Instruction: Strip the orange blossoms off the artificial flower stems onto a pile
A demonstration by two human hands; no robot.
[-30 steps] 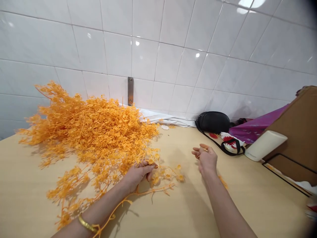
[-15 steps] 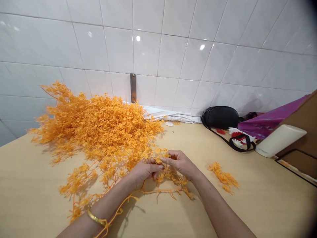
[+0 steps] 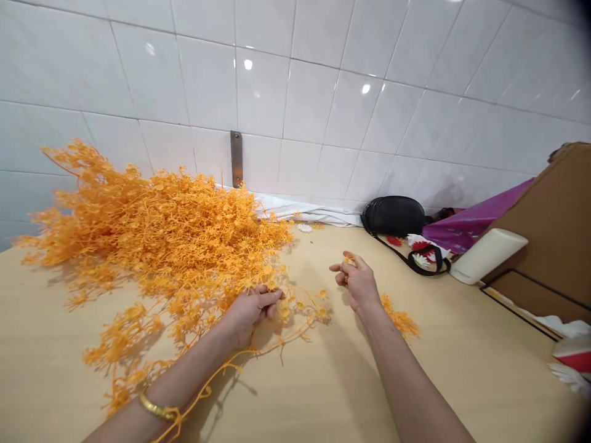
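Note:
My left hand (image 3: 253, 311) is closed, thumb against fingers, on an orange plastic flower stem (image 3: 295, 335) whose small blossoms stick out to its right. The stem's long bare end runs down past my gold-banded wrist. My right hand (image 3: 359, 283) is raised over the table, apart from the stem, with a small orange plastic flower (image 3: 349, 261) between thumb and fingers. A big tangled heap of orange plastic flower stems (image 3: 161, 227) spreads to the left and behind my left hand. Partly behind my right wrist lies a small pile of loose orange flowers (image 3: 401, 319).
Against the tiled wall sits a black bag (image 3: 394, 215) with its strap on the table. Right of it are red and white flowers (image 3: 422, 249), a purple sheet (image 3: 475, 215), a cream bottle (image 3: 489, 255) and a cardboard box (image 3: 554, 215). A metal bracket (image 3: 236, 159) is on the wall.
My right hand has parted from my left and moved right and up with a small orange flower. My left hand keeps hold of the stem. The view has turned slightly right.

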